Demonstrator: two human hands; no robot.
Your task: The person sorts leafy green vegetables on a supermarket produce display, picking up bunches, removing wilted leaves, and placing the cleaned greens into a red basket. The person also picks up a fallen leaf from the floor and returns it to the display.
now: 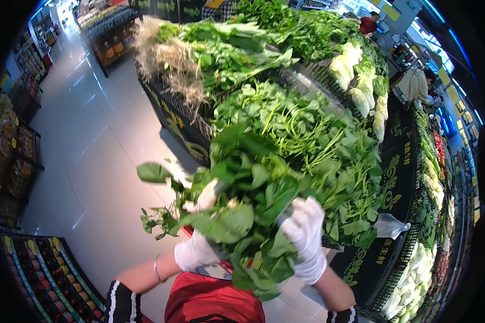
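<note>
Leafy bunch (229,223) before the greens display (184,134)
Right hand (305,237), nearer the display, clamps its fingers on the bunch lying leftward; left hand (195,252) is partly leaf-covered, grip I cannot tell.

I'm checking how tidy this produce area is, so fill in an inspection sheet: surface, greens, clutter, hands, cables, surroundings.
Surface: black-sided display stand heaped with leafy greens.
Greens: broad-leaved bunch, held up before the stand.
Clutter: crumpled translucent plastic bag at the display's edge.
Hands: both white-gloved; right hand grips the bunch, left hand at its left side, partly hidden by leaves.
Cables: nothing seen.
Surroundings: tiled floor, stocked rack at lower left, person in red beyond.
</note>
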